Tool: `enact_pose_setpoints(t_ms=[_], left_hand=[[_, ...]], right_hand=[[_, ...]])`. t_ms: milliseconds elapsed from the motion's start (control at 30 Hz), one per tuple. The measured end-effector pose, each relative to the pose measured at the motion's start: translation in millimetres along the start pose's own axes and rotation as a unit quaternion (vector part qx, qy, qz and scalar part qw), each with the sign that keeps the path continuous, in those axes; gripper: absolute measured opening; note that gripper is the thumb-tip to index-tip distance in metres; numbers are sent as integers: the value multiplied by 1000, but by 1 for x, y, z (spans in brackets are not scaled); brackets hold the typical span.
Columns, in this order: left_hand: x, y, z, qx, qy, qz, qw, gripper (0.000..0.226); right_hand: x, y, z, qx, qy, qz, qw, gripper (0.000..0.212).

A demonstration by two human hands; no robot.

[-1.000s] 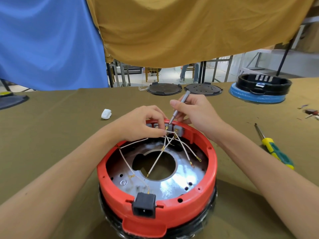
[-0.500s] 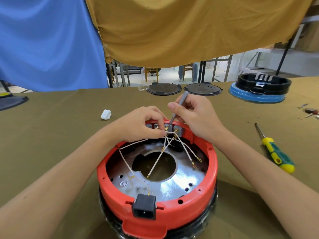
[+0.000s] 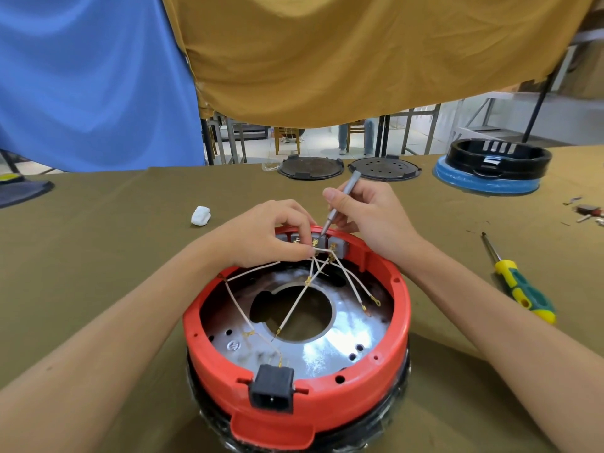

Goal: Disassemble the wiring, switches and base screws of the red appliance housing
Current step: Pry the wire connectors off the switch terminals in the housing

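The round red appliance housing (image 3: 400, 325) stands upside down on the table, its shiny metal plate (image 3: 330, 348) with a centre hole showing inside. Several grey switches (image 3: 336, 246) sit along its far inner rim. White wires (image 3: 295, 305) fan out from them across the plate. My left hand (image 3: 264, 237) pinches a wire end at the switches. A thin grey screwdriver (image 3: 340, 201) is gripped in my right hand (image 3: 369, 214), tip down on a switch. A black power socket (image 3: 273, 389) sits in the near rim.
A yellow-green screwdriver (image 3: 519, 287) lies to the right. A small white part (image 3: 200, 216) lies to the left. Two black lids (image 3: 310, 167) and a black-and-blue housing (image 3: 493, 170) stand at the far edge. Small loose parts (image 3: 586, 212) lie far right. Cloth sheets hang behind.
My right hand has tilted the thin screwdriver slightly and shifted a little at the switches. My left hand stays pinched on the wire end.
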State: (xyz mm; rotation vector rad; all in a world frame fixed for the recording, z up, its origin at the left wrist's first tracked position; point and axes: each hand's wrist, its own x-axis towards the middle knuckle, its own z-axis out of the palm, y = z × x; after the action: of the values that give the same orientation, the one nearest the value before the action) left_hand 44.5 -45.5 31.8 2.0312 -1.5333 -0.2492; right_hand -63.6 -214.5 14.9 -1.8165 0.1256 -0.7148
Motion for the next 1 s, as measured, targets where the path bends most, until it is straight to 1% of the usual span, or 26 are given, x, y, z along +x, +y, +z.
enact_pose_setpoints(t_ms=[367,433,533,633,800,900,1000], left_hand=[[0,1,0,-5,-4,-4,1000,8],[0,1,0,-5,-4,-5,1000,8],[0,0,0,-8,-1,-4,1000,10],[0,0,0,-10,0,-1,1000,11],[0,-1,1,-7,4,-2,1000,8],[0,-1,0,-9,5,0,1000,8],[1,-1,1,-8,1,-1,1000,8]], right_hand=[[6,10,-5,51,-23,81,995,27],[5,10,-5,46,-19,66,997,27],[0,6,-3,21,-6,1,1000,23],[-4,0,-2,-30,-15,-51,998,19],[-7,-8,-3,-114,-25,-113,987,19],[-7,-8,-3,-134,-23,-120,983,18],[-4,-4,-3,-95,-9,-85,992,21]])
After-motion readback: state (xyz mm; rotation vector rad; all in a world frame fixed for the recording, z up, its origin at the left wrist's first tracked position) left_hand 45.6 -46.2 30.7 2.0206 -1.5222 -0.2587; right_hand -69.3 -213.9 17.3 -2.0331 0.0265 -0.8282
